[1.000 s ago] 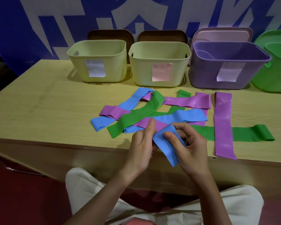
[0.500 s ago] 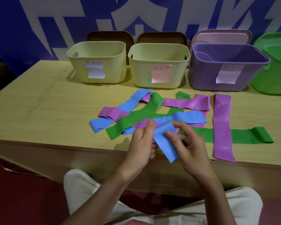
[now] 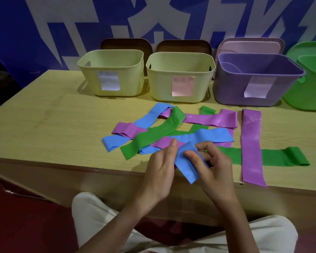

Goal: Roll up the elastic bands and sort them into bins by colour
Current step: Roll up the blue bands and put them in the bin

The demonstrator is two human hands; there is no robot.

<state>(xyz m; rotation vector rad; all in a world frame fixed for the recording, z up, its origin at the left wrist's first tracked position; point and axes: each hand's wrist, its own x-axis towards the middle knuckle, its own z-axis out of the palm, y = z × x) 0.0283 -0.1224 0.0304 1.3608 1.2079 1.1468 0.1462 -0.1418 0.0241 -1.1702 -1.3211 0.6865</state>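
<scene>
Head view: at lower centre, the left hand [image 3: 161,168] and right hand [image 3: 211,168] both pinch a blue band [image 3: 185,164] above the table [image 3: 44,128] edge. Its free end dangles off the edge, so a loose roll could spring open or slip. The bins [image 3: 179,77] stand well apart, along the top.

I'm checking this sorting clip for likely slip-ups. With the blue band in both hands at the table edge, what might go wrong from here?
1. The blue band hangs past the table edge between the left hand and the right hand; a loose pinch might drop it.
2. No bin looks blue: two yellow bins carry labels too blurred to read, so it may be misplaced.
</scene>
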